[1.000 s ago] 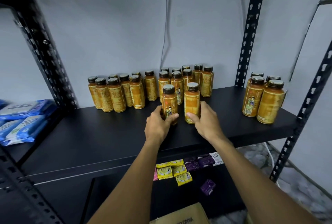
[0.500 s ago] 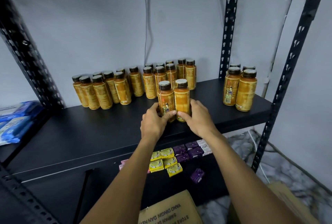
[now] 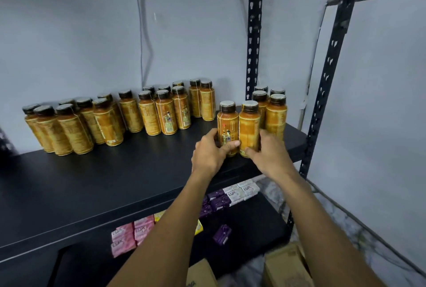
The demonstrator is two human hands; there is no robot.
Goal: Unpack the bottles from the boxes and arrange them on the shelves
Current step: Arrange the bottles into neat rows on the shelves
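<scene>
Two cardboard boxes (image 3: 285,266) show at the bottom edge of the frame, only partly in view. Just above them, on the lower shelf (image 3: 253,226), lie pink soap packs (image 3: 132,235) at lower centre. A single purple pack (image 3: 221,234) sits to their right, with white packs (image 3: 242,191) marked LUX further back.

Both forearms reach up from the bottom of the frame toward the middle. The left hand (image 3: 207,155) grips the figure-label bottle (image 3: 227,125), with its thumb across the lower front and its fingers round the bottle's left side. The right hand (image 3: 270,155) grips the plain-label bottle (image 3: 249,125) low down, with its thumb on the front and its fingers curled round the right side.

The two held bottles stand upright and close side by side on the black upper shelf (image 3: 103,190), right of centre and near its front edge. Just behind them, at the right end of the shelf, stands a cluster of four bottles (image 3: 275,116). I cannot tell whether the held bottles touch this cluster.

A long group of bottles (image 3: 129,116) runs along the back of the shelf from the left of the frame to the centre, two deep in places.

Furthest back is the grey wall, with a cable (image 3: 141,44) hanging down it at upper centre. A black perforated post (image 3: 253,33) stands at upper right.
</scene>
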